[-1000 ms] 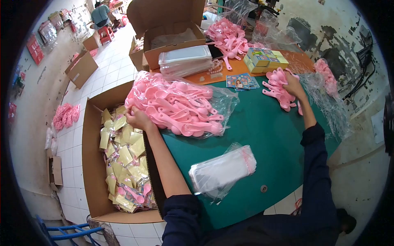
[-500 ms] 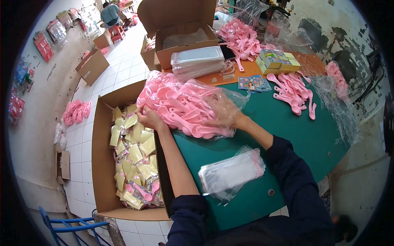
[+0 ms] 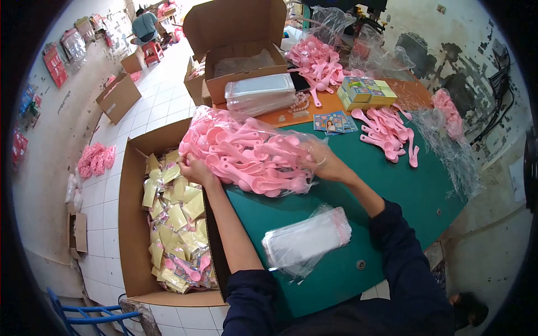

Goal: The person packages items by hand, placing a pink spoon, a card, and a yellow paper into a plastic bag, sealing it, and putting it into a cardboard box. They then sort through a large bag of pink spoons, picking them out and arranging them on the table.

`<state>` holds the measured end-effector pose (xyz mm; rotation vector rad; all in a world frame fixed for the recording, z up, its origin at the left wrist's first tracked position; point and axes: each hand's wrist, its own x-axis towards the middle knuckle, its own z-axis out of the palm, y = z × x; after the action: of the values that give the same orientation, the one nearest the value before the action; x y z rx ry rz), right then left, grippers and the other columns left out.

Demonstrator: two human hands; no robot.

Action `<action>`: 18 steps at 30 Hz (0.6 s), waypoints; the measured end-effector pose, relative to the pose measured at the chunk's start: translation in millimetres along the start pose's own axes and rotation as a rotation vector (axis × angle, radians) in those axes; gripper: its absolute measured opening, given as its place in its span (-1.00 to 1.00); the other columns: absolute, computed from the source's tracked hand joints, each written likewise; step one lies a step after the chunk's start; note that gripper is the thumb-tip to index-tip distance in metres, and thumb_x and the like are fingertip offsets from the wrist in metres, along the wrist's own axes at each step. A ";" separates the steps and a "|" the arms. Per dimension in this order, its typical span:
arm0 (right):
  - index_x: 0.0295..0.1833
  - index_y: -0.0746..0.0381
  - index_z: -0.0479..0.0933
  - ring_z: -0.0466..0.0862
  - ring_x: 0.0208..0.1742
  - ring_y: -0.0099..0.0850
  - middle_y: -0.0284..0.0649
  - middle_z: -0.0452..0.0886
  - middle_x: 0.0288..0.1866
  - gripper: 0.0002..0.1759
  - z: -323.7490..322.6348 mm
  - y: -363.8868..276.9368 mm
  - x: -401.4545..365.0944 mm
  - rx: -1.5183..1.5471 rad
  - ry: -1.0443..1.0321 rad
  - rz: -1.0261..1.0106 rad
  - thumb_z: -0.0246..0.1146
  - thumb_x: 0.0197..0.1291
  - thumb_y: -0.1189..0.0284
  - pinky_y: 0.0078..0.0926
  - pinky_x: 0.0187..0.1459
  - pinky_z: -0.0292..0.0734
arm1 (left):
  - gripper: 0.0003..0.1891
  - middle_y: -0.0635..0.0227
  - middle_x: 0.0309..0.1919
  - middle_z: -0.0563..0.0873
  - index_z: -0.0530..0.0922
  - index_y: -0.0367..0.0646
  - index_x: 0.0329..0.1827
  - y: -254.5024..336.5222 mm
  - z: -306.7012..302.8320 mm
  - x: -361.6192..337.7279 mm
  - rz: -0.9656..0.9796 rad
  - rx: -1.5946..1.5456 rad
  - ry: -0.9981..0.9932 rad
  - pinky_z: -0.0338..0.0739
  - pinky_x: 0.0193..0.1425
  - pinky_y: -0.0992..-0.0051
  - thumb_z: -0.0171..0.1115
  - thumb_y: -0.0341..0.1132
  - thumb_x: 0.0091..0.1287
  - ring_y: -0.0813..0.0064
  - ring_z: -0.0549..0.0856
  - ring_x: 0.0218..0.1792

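A large clear plastic bag full of pink spoons lies across the far left part of the green table. Its left end is gripped by my left hand, fingers closed on the plastic beside the carton's edge. At the other end, my right hand pinches the bag's loose film, partly blurred behind it. Nearer to me lies a stack of clear plastic sleeves. Loose pink spoons form a pile on the table to the right of the bag.
An open carton of small yellow-carded packets stands left of the table. Behind the bag are wrapped sleeves, an open brown box, picture cards and yellow card stacks. A person sits far back.
My right hand has moved from over the spoons to the bag's right end and now pinches the film. My left hand keeps its hold. The whole view has shifted slightly.
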<state>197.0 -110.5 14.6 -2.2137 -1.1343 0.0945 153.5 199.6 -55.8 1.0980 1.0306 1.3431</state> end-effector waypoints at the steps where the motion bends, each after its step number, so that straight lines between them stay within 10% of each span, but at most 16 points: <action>1: 0.01 0.34 0.41 0.55 -0.04 -0.15 -0.03 0.52 -0.08 -0.63 -10.0 -0.4 -11.6 0.081 -0.035 0.042 0.16 0.18 0.32 -0.27 0.01 0.47 | -0.81 0.16 -0.35 0.62 0.54 -0.33 -0.33 -3.2 0.3 -0.1 -0.001 -0.002 -0.008 0.42 -0.06 0.34 0.05 -0.36 0.15 0.27 0.57 -0.28; 4: -0.04 0.33 0.44 0.64 -0.24 -0.34 -0.20 0.57 -0.24 -0.67 -34.6 5.1 -43.7 0.715 -0.201 0.530 0.17 0.21 0.31 -0.46 -0.28 0.58 | -0.82 0.21 -0.32 0.64 0.56 -0.29 -0.34 13.5 -3.1 -9.1 -0.027 0.049 -0.013 0.43 -0.08 0.35 0.06 -0.35 0.15 0.31 0.58 -0.28; 8: -0.04 0.35 0.42 0.69 -0.29 -0.37 -0.24 0.56 -0.26 -0.70 -52.1 17.3 -84.0 0.951 -0.094 0.701 0.20 0.20 0.38 -0.59 -0.41 0.64 | -0.82 0.24 -0.28 0.65 0.57 -0.25 -0.32 17.6 -3.0 -11.5 -0.037 0.063 -0.014 0.43 -0.06 0.37 0.06 -0.34 0.16 0.33 0.59 -0.25; 18: 0.07 0.30 0.39 0.69 -0.24 -0.29 -0.08 0.60 -0.13 -0.63 -87.0 35.1 -115.6 0.823 0.016 0.644 0.15 0.24 0.31 -0.51 -0.34 0.66 | -0.79 0.22 -0.26 0.65 0.58 -0.25 -0.28 8.7 -3.2 -5.9 -0.042 0.054 -0.032 0.44 -0.07 0.37 0.06 -0.32 0.17 0.32 0.60 -0.22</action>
<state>178.9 -256.3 38.5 -1.7081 -0.2285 0.6791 148.7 193.2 -48.3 1.1279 1.0659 1.2667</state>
